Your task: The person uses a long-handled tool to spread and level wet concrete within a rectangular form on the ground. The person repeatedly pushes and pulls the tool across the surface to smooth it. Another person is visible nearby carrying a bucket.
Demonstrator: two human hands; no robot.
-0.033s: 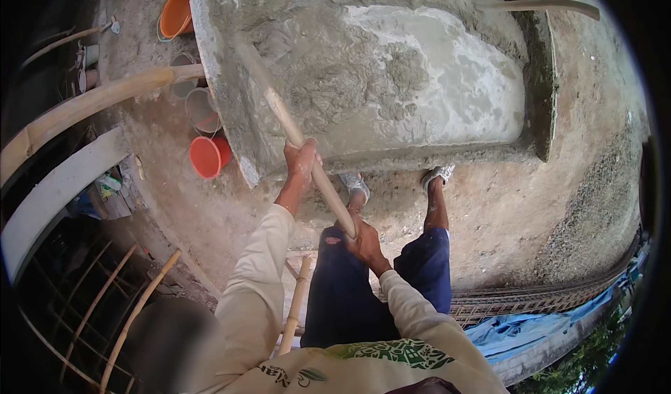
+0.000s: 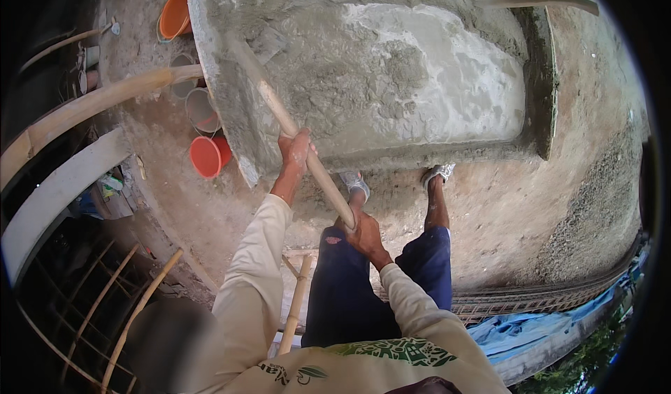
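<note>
Both my hands grip a long wooden-handled hoe (image 2: 278, 107) that slants from my thighs up to the far left. My left hand (image 2: 296, 149) wraps the handle about midway, just over the near edge of a large mixing trough (image 2: 241, 153). Lower down, my right hand (image 2: 366, 237) closes round the handle's butt end beside my thigh. The hoe's far end rests in wet grey mortar (image 2: 377, 79); its blade is smeared the same grey and hard to make out. Paler, watery slurry (image 2: 482, 93) pools on the trough's right side.
Orange (image 2: 175, 15) and red buckets (image 2: 207, 156) stand left of the trough, with a grey bucket (image 2: 201, 110) between them. A bamboo pole (image 2: 105, 100) reaches the trough's left edge. Another handle (image 2: 545, 1) juts over the far right. Rebar (image 2: 517, 300) and blue sheeting (image 2: 517, 334) lie lower right.
Both hands and the hoe have shifted slightly forward, away from me. The blade end now shows a little more plainly in the mortar.
</note>
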